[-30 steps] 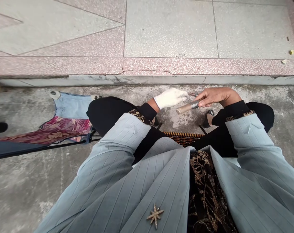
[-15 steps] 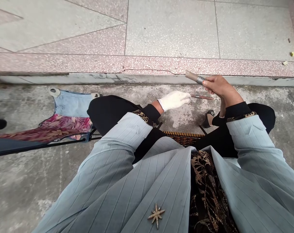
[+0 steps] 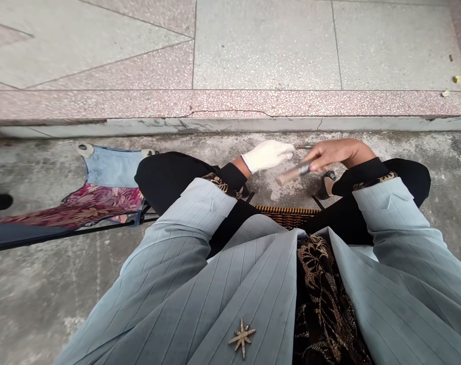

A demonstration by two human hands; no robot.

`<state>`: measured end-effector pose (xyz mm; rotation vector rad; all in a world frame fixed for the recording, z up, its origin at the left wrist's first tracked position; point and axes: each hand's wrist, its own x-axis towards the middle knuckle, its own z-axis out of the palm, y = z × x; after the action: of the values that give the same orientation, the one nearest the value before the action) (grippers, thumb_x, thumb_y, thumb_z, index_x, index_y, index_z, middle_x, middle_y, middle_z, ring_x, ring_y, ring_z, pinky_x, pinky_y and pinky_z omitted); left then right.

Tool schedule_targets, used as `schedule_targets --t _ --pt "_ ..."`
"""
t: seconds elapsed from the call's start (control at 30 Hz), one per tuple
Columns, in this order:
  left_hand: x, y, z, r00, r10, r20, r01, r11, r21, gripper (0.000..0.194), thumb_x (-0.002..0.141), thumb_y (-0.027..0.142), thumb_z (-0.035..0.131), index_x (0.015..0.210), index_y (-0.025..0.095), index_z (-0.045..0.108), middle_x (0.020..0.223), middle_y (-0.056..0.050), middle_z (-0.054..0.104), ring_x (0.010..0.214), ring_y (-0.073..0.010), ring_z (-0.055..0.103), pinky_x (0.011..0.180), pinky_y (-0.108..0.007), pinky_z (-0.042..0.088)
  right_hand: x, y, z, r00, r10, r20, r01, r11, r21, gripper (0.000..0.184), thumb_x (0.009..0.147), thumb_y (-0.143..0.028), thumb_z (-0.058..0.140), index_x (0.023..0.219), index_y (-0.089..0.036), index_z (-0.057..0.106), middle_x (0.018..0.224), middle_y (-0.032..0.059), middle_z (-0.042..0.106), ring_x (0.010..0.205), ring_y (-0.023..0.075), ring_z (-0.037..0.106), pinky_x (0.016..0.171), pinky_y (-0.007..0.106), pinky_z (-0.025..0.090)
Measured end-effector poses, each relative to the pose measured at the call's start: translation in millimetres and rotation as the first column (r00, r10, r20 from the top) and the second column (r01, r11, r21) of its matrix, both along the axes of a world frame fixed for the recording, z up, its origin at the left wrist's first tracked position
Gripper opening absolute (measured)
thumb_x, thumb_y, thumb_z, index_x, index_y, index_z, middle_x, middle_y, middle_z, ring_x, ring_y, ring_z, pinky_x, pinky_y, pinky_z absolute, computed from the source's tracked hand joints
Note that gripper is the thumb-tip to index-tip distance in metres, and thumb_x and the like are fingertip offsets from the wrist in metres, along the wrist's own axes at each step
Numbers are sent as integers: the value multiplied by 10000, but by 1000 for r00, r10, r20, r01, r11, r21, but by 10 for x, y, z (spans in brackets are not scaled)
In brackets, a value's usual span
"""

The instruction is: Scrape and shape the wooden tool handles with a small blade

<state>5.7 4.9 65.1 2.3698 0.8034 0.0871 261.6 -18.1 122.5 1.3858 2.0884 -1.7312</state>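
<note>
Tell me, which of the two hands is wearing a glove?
The left hand, in a white glove. The right hand is bare and grips a short brownish stick.

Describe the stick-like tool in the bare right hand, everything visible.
The tool is a short tan-brown cylinder, wood-like, with a grey metallic-looking band near the grip. It is motion-blurred, so finer detail cannot be told. It slants down and left from the right hand, which grips its upper end, free end over the concrete ground. It lies just below the gloved left hand; contact there is unclear.
</note>
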Motion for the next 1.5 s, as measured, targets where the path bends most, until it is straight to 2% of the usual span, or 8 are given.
schedule_targets --t 0.2,0.47,0.63,0.8,1.1,1.27,1.4,1.5 --pt "-29 39 -37 976 92 196 -57 983 -176 343 1025 327 426 985 136 708 820 -40 708 692 -141 603 707 -273 454 66 -74 179 856 -446 -262 475 878 57 637 774 -787 741 1000 -192 775 723 22 636 640 145 506 632 316 434" --pt "62 -37 -109 989 -10 -150 28 993 113 355 1046 356 434 1131 198 741 1017 -64 766 885 -197 685 747 -281 436 21 4 -109 831 -542 -124 554 826 105 578 814 -749 728 958 -190 764 714 36 635 608 149 499 603 321 440" --pt "69 -72 -154 950 -49 -308 133 957 259 380 1065 384 418 1201 226 735 956 -95 761 804 -222 693 656 -302 379 32 114 -223 856 -445 262 400 892 210 381 892 -467 740 1128 -173 794 720 35 653 613 151 556 638 308 457" --pt "53 -91 -76 933 -74 -352 187 935 301 341 1027 303 458 1195 239 748 895 -102 751 707 -216 664 619 -311 324 0 142 -249 880 -169 443 144 985 90 300 913 -450 706 1056 -204 801 766 61 703 649 179 613 654 326 475" --pt "49 -127 101 968 -90 -235 163 936 312 372 1031 306 438 1130 224 787 856 -83 754 726 -206 661 625 -316 319 -59 94 -188 949 136 285 -86 980 -181 479 812 -686 760 865 -210 782 673 21 641 605 147 528 661 322 433" --pt "32 -39 42 996 -39 -82 46 995 85 330 1012 313 494 1130 190 777 966 -67 778 845 -192 693 702 -287 424 -24 29 -48 989 146 12 -139 962 -236 579 746 -739 775 990 -215 808 688 -8 647 601 127 517 632 291 427" --pt "24 0 -16 989 51 142 -19 976 -217 338 1014 315 462 1072 143 747 945 -61 762 783 -147 660 715 -264 470 53 -44 116 958 -213 -193 206 977 -57 668 715 -773 783 1075 -211 768 735 0 642 623 133 505 619 289 432" --pt "37 -17 -25 967 100 234 -25 952 -306 384 1028 365 418 977 136 722 833 -44 723 671 -123 592 672 -262 459 81 -43 144 787 -537 -304 586 805 96 654 775 -809 716 1022 -203 719 761 38 629 646 156 524 618 308 452"
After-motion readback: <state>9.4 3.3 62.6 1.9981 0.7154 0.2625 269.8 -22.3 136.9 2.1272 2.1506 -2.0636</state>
